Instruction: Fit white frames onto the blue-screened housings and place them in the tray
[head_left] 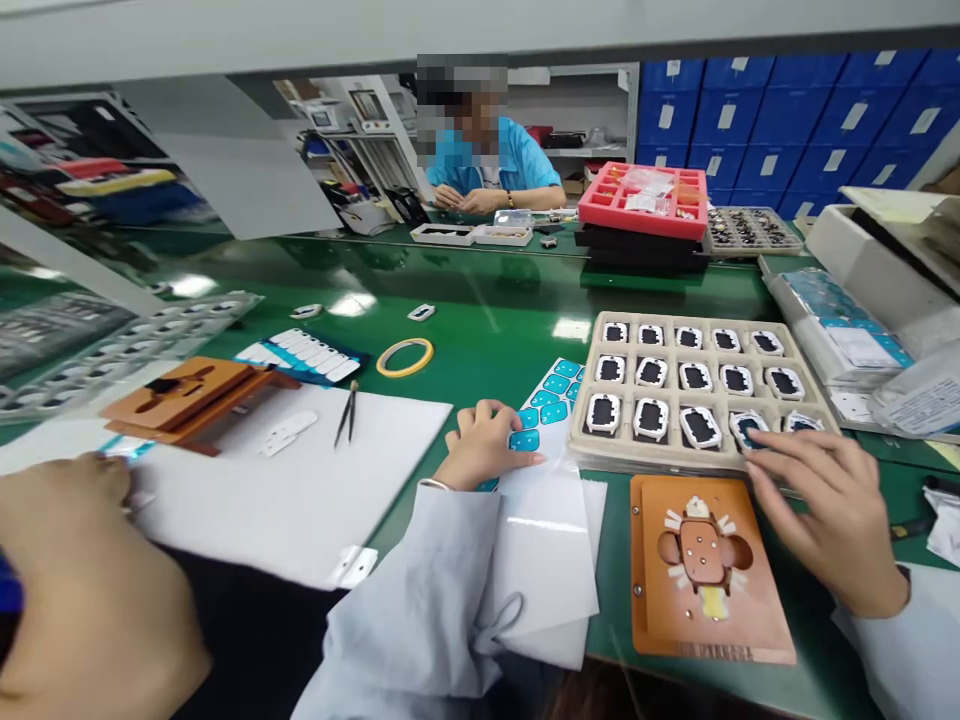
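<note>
The left hand [484,445] is resting on a sheet of blue stickers [553,411], with the fingers curling and the thumb lying out along the near edge (I cannot tell whether it is pinching the sheet or only pressing it). White paper [551,555] is lying just in front of that hand, partly beside the grey sleeve.

The right hand [832,500] is leaning over the front edge of a beige tray [637,457], its fingers spreading slightly and its fingertips touching a white watch case [739,422] in the front row, fourth from the left; whether they are gripping it, I cannot tell. The tray is holding three rows of five such cases.

A brown board [652,600] is lying flat just in front of the tray, near the right hand, and is carrying a plate with small dots, white strips and a yellow piece. A yellow tape roll [405,357] and black tweezers [347,415] are lying left of the stickers. A co-worker's hand [75,490] is touching the white mat [300,500] at the far left, while another person in blue [525,150] is sitting across the table.
</note>
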